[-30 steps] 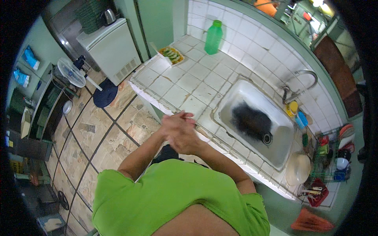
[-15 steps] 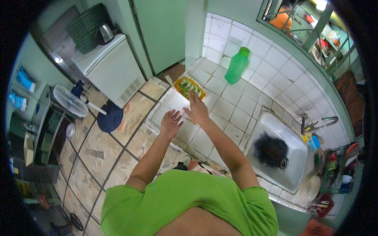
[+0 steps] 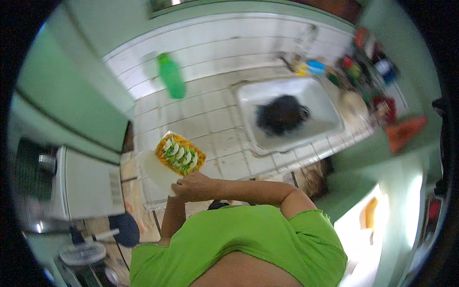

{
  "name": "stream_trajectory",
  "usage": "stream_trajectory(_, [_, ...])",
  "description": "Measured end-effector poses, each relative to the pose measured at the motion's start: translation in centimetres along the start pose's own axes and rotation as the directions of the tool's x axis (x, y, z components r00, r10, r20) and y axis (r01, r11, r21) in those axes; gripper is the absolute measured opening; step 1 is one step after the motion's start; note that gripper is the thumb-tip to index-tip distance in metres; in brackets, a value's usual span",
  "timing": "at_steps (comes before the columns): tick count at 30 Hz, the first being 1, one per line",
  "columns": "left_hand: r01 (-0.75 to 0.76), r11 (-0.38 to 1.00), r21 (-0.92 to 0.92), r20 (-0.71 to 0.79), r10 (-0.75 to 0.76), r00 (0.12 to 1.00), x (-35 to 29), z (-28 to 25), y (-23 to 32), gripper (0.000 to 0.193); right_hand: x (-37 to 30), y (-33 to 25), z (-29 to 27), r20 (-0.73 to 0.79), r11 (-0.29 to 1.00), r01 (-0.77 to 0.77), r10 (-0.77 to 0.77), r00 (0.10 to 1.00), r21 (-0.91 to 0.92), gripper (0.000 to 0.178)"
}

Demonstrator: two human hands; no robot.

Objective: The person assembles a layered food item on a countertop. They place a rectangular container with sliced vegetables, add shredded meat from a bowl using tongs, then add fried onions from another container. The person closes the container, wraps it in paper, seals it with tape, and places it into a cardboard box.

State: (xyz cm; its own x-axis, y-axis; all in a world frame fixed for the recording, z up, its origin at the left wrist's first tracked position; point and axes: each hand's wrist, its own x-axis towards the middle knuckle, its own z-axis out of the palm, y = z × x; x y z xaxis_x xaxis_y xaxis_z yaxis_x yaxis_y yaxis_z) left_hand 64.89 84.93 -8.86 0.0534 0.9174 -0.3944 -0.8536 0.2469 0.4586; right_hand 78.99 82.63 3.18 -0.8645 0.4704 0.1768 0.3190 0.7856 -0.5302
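A tray of orange food (image 3: 180, 154), topped with chopped greens and white slices that look like egg, sits near the left front of the tiled counter. Beside it lies a whitish flat sheet (image 3: 155, 170), blurred, possibly a lid or plastic. My right hand (image 3: 195, 186) is closed at the sheet's lower corner, just in front of the tray, and seems to grip it. My left forearm (image 3: 173, 217) comes up beneath; its hand is hidden behind my right hand and the sheet, so its fingers do not show.
A green bottle (image 3: 172, 77) stands at the back of the counter by the tiled wall. To the right is a white sink (image 3: 325, 117) with a dark mass (image 3: 282, 115) in it. A dish rack (image 3: 366, 71) stands beyond. A white appliance (image 3: 91, 182) and a fan (image 3: 82, 253) are left.
The view has swung right, so the counter appears turned. My right hand has moved from over the food to its near side and closed. My left hand has gone out of sight.
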Motion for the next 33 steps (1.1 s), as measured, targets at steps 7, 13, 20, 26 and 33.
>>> stream_trajectory(7, [0.423,0.834,0.355,0.217,-0.513,0.83,-7.4,9.3,-14.2,0.053,-26.3,0.4,-3.4,-0.736,0.806,-0.47,0.555,0.388,0.36,0.025])
stream_trajectory(13, [0.569,0.457,0.683,0.222,-0.873,0.435,-16.9,15.1,-32.7,0.053,-47.1,-10.2,7.5,-0.13,0.144,0.131,0.985,-0.112,0.981,0.043])
stream_trajectory(20, [0.381,0.08,0.921,0.055,-0.996,0.077,-29.1,20.1,-53.1,0.053,-60.7,-21.4,12.3,-0.156,0.474,0.333,0.733,-0.661,0.815,0.04])
stream_trajectory(26, [0.113,-0.099,0.989,-0.102,-0.995,0.017,-30.9,22.7,-67.6,0.053,-72.0,-21.1,13.8,-0.04,0.557,0.305,0.522,-0.852,0.772,0.04])
stream_trajectory(33, [-0.136,-0.22,0.966,-0.22,-0.975,0.015,-31.2,26.1,-81.3,0.053,-81.4,-17.6,15.4,0.067,0.611,0.365,0.454,-0.888,0.702,0.039])
